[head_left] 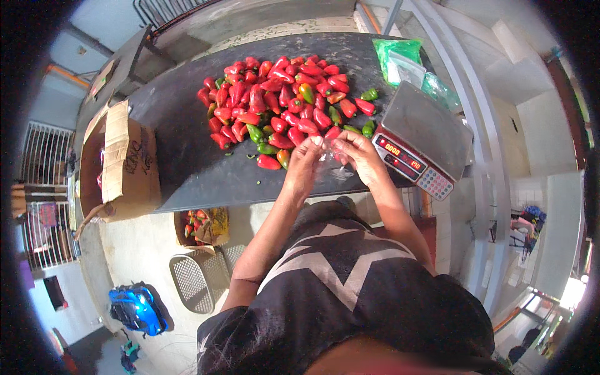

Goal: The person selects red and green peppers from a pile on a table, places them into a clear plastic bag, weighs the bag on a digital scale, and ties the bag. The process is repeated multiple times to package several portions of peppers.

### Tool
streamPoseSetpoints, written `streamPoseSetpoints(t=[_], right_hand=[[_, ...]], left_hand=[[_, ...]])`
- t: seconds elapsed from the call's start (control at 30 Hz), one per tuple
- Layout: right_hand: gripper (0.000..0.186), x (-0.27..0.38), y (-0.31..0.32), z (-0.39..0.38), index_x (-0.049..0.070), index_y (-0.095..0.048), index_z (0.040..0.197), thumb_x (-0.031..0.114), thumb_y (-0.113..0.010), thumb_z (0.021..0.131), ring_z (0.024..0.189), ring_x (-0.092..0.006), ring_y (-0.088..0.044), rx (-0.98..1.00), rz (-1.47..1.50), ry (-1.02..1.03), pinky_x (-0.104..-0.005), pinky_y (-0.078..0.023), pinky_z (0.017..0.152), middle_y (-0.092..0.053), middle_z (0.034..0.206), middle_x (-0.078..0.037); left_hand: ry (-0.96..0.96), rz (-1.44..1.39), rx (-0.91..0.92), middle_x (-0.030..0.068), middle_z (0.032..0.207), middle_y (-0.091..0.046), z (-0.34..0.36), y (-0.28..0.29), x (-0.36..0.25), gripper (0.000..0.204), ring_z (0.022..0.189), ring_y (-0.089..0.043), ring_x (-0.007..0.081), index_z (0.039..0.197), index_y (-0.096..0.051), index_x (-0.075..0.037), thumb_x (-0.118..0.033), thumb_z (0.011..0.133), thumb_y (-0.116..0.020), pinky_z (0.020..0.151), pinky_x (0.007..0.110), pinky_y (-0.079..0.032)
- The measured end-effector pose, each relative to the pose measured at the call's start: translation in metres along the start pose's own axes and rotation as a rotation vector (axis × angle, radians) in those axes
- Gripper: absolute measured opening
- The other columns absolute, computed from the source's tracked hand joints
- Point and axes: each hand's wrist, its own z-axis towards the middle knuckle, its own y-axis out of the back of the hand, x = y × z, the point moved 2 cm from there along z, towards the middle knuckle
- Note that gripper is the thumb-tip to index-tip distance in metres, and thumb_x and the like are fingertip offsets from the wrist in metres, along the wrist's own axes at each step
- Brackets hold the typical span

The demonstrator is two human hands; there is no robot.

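Between my two hands, near the table's front edge, is a clear plastic bag (330, 164). My left hand (305, 160) pinches one side of its top, and my right hand (360, 154) pinches the other. The bag hangs below the fingertips and looks thin and crumpled; whether anything is in it I cannot make out. Just beyond my hands lies a wide heap of peppers (275, 100), mostly red with several green ones. A digital scale (425, 131) with a flat metal pan, lit red digits and a keypad stands right of my right hand.
The dark table (187, 169) carries an open cardboard box (134, 165) at its left end. Green and clear plastic bags (400, 59) lie at the far right. On the floor are a box of peppers (200, 226), a grey basket (194, 282) and a blue bag (136, 309). Metal posts (465, 75) rise at the right.
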Motion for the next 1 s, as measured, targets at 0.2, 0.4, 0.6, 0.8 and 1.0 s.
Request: streamPoseSetpoints(t=[0.2,0.4,0.6,0.8,1.0], right_hand=[[0.013,0.009,0.022,0.004,0.010,-0.060,0.095,0.023,-0.063,0.093,0.083,-0.0144,-0.060,0.057,0.480,-0.025,-0.0311,-0.048,0.078,-0.065,0.088,-0.003],[0.018,0.035,0.052,0.019,0.011,-0.053,0.085,0.025,-0.058,0.096,0.063,-0.0123,-0.047,0.120,0.566,0.027,-0.0276,-0.041,0.063,-0.044,0.066,0.002],[0.016,0.061,0.066,0.009,0.010,-0.054,0.089,0.024,-0.061,0.095,0.048,-0.0032,-0.031,0.233,0.419,0.025,-0.0200,-0.025,0.045,-0.036,0.061,0.007],[0.027,0.067,0.075,-0.021,0.007,-0.062,0.085,0.033,-0.063,0.093,0.052,-0.0019,-0.043,0.628,-0.244,-0.250,-0.0175,-0.030,0.046,-0.051,0.067,0.006],[0.030,0.056,0.089,-0.008,0.008,-0.059,0.082,0.035,-0.057,0.096,0.064,-0.0103,-0.052,0.208,0.423,-0.028,-0.0263,-0.042,0.060,-0.054,0.067,-0.001]], left_hand=[[0.199,-0.324,0.016,-0.0027,0.087,-0.063,-0.007,-0.032,0.016,0.030,0.080,-0.057,0.0088,0.103,-0.061,-0.010,-0.038,0.097,-0.055,0.070,0.029,-0.049],[0.262,0.229,0.217,-0.0023,0.086,-0.062,-0.015,-0.019,0.016,0.032,0.079,-0.056,0.0071,0.096,-0.063,-0.006,-0.037,0.097,-0.056,0.074,0.023,-0.044],[-0.194,0.272,0.348,0.0029,0.093,-0.061,-0.008,-0.041,-0.007,0.029,0.089,-0.056,0.0122,0.086,-0.062,-0.005,-0.032,0.097,-0.057,0.084,0.029,-0.044],[-0.058,-0.478,0.262,-0.0007,0.083,-0.052,0.011,-0.048,0.014,0.023,0.077,-0.051,0.0114,0.089,-0.053,-0.008,-0.030,0.097,-0.055,0.074,0.028,-0.045],[0.236,0.038,0.173,0.0046,0.117,-0.061,0.003,-0.063,0.032,0.061,0.095,-0.061,0.0135,0.134,-0.047,-0.003,-0.041,0.090,-0.064,0.084,0.029,-0.049]])
